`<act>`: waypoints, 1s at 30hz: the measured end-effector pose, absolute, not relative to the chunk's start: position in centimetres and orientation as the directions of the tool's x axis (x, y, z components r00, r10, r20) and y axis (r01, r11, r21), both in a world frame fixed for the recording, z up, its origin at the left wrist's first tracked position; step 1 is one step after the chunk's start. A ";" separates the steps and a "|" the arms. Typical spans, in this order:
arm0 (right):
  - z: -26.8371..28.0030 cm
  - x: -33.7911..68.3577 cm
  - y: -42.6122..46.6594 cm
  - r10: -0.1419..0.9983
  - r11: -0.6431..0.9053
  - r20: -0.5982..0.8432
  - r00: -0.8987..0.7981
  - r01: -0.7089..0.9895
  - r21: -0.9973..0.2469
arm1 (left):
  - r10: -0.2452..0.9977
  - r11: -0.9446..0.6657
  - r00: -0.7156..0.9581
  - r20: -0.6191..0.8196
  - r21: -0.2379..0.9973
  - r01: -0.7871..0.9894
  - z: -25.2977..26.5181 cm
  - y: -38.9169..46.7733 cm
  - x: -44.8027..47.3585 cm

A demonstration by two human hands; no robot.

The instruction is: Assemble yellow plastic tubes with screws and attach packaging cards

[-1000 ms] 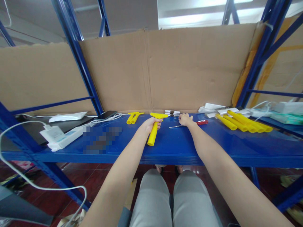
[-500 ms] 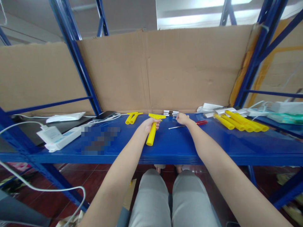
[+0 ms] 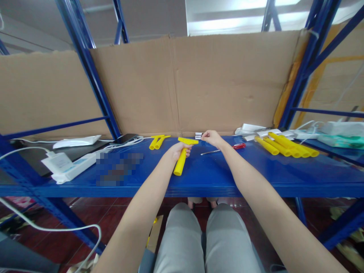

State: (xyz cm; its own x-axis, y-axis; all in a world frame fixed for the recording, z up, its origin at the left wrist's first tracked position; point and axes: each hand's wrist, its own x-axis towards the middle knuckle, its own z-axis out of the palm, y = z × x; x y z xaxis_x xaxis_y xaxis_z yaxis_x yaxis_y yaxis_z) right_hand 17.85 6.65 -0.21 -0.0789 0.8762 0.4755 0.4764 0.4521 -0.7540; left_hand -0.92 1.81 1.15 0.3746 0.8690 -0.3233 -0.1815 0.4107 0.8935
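My left hand (image 3: pixel 180 150) is closed around the neck of a yellow T-shaped tool (image 3: pixel 179 165), perhaps a scraper. Its wide head points away from me and its round handle hangs toward the front edge. My right hand (image 3: pixel 212 138) is at the right end of some small white-and-black pieces (image 3: pixel 198 135), covering part of them. Its thumb and fingers are pinched together; what is between them, if anything, is too small to tell. Just below the right hand lies a screwdriver with a red handle (image 3: pixel 239 146), its shaft pointing left.
Two more yellow T-shaped tools (image 3: pixel 156 142) lie left of my hands. Several yellow handles (image 3: pixel 287 147) rest at the right beside white packets (image 3: pixel 251 129). A power strip (image 3: pixel 74 168) and cables occupy the left. A cardboard sheet (image 3: pixel 222 83) backs the blue shelf (image 3: pixel 256 174).
My right hand has shifted left, over the right part of the small white-and-black pieces, and its fingers now show in a pinch. The left hand keeps its hold on the yellow tool.
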 end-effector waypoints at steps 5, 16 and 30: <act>-0.1 16.6 6.4 0.851 0.521 0.501 -0.155 0.357 -0.775 | 0.841 0.442 0.413 -0.350 0.885 -0.149 1.1 1.9 -1.0; -0.9 15.5 6.4 0.831 0.556 0.510 -0.224 0.388 -0.735 | 0.854 0.414 0.392 -0.343 0.904 -0.109 1.4 1.2 -0.7; -1.1 15.1 6.6 0.846 0.521 0.506 -0.166 0.460 -0.719 | 0.839 0.388 0.467 -0.277 0.908 -0.159 0.7 2.3 -1.1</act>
State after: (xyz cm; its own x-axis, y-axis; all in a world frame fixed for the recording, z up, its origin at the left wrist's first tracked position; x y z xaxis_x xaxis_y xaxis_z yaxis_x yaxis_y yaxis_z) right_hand 15.12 6.59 -1.12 -0.1663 0.8461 0.5065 0.4601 0.5209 -0.7190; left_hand -1.08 2.28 0.74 0.4674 0.8394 -0.2774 -0.1590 0.3884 0.9077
